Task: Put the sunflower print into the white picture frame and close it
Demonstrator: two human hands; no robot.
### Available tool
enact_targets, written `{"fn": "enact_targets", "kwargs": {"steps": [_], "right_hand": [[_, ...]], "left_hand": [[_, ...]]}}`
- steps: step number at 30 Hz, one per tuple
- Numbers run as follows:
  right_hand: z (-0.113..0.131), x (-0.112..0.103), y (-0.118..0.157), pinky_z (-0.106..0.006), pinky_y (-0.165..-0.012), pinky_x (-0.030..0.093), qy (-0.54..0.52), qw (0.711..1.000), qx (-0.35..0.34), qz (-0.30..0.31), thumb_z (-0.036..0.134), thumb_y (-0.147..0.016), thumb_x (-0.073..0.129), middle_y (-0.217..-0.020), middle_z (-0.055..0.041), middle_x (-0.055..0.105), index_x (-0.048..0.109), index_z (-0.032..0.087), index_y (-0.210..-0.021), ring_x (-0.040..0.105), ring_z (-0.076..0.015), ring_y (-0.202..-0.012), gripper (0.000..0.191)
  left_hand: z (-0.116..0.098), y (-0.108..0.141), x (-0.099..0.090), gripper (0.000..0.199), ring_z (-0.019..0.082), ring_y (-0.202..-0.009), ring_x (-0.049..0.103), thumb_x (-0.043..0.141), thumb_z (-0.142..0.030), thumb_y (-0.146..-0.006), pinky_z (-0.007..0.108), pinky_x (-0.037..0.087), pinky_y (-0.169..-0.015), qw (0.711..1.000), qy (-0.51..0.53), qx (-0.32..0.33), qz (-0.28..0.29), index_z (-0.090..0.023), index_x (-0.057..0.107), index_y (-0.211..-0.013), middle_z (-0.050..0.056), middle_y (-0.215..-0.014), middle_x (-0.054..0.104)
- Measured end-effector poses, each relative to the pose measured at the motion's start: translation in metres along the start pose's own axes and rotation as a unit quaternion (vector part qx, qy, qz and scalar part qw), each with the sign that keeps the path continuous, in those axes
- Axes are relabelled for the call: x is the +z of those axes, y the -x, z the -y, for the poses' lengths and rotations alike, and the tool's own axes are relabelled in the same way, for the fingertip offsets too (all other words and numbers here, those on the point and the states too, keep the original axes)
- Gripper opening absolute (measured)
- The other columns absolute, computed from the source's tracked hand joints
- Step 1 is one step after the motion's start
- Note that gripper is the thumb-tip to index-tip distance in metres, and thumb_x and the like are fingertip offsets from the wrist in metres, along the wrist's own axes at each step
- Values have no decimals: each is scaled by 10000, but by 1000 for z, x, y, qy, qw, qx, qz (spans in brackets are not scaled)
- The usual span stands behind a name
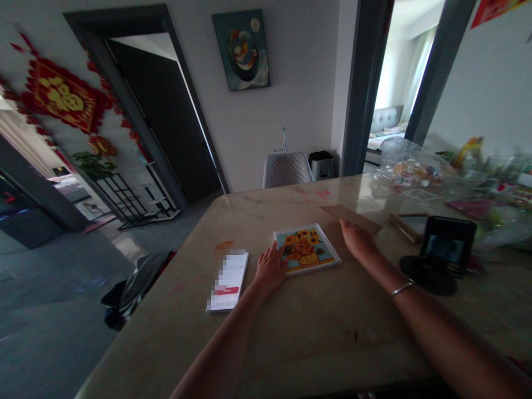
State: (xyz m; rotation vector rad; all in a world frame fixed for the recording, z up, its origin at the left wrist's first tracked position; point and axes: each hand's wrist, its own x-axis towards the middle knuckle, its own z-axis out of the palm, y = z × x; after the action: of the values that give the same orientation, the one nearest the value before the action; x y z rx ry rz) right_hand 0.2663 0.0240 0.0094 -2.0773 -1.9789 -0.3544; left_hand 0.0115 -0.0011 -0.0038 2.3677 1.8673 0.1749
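A framed sunflower picture [307, 244] with a white border lies face up on the table. My left hand [271, 265] rests at its left edge, fingers stretched out and touching the frame. To the right of the picture, my right hand [356, 237] has its fingers closed at the near edge of a thin brown board [361, 218]. The fingertips are partly hidden, but they appear to pinch that board. A phone [228, 280] with a lit screen lies left of my left hand.
The stone-topped table [311, 338] has a dark device on a round stand [446, 249] at right, beside a brown open frame [407, 227]. Plastic bags [415, 166] and clutter fill the far right. A quilted chair [288, 169] stands behind the far edge.
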Motion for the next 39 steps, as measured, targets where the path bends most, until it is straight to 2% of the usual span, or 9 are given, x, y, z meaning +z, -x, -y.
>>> {"fn": "enact_targets", "kwargs": {"steps": [6,9,12,15,19,22,26,30,39], "right_hand": [[-10,-16,1,-307,-733,433,-136,978,57,-151,142,-866,226,-1058,-178,597,410,82,-1221,580,-234,-906,404],[-13,-16,1,-329,-825,408,-225,944,81,-228,159,-855,235,-1129,-192,559,441,59,-1184,536,-241,-1011,401],[-15,-12,-3,-366,-858,393,-315,904,142,-251,185,-835,273,-1095,-196,576,497,72,-1129,522,-254,-1030,386],[-14,-4,-9,-363,-807,430,-438,853,203,-199,208,-805,305,-1081,-178,589,534,92,-1089,547,-249,-982,383],[-2,9,-8,-297,-656,483,-625,747,223,-39,227,-804,304,-1000,-129,629,489,118,-1148,613,-190,-782,406],[10,16,-3,-285,-607,484,-668,711,207,69,269,-831,285,-972,-127,642,469,127,-1178,626,-188,-755,418],[20,24,1,-287,-715,473,-614,771,154,72,365,-803,414,-1107,-136,596,454,133,-1216,588,-208,-942,475],[20,30,0,-286,-828,428,-529,839,117,50,263,-761,474,-1140,-119,584,441,120,-1245,558,-192,-1002,506],[22,29,3,-301,-950,363,-512,849,41,127,153,-784,418,-1291,-123,460,420,125,-1269,444,-170,-1174,486]], "left_hand": [[-4,3,-4,478,215,-1295,243,272,-331,-863,371,204,-1048,1000,-4,-2,-1,-186,334,-1314,85,-1440,208],[-4,3,-4,479,218,-1294,246,276,-331,-862,365,203,-1048,1000,-5,-1,-2,-179,341,-1311,95,-1438,210],[-2,2,-2,474,216,-1291,253,279,-329,-859,370,204,-1046,1000,-4,0,-8,-196,339,-1311,81,-1439,213],[-1,0,1,480,213,-1289,259,288,-338,-855,373,202,-1045,1000,0,-8,-9,-208,323,-1316,65,-1438,222],[-1,-3,2,573,201,-1274,286,302,-342,-847,352,227,-1032,999,28,-21,-32,-146,180,-1371,98,-1413,281],[-2,-5,2,600,195,-1267,298,303,-325,-847,344,232,-1028,998,38,-26,-39,-107,132,-1378,116,-1395,313],[-1,-5,3,539,208,-1299,225,284,-339,-858,369,191,-1047,999,31,-21,-14,-136,240,-1355,75,-1428,246],[-1,-5,5,521,198,-1306,211,242,-351,-875,369,183,-1051,999,32,-18,-13,-145,246,-1354,62,-1435,225],[-1,-5,4,566,179,-1299,233,178,-399,-890,348,178,-1053,997,71,-31,-21,-88,202,-1362,104,-1416,262]]}}
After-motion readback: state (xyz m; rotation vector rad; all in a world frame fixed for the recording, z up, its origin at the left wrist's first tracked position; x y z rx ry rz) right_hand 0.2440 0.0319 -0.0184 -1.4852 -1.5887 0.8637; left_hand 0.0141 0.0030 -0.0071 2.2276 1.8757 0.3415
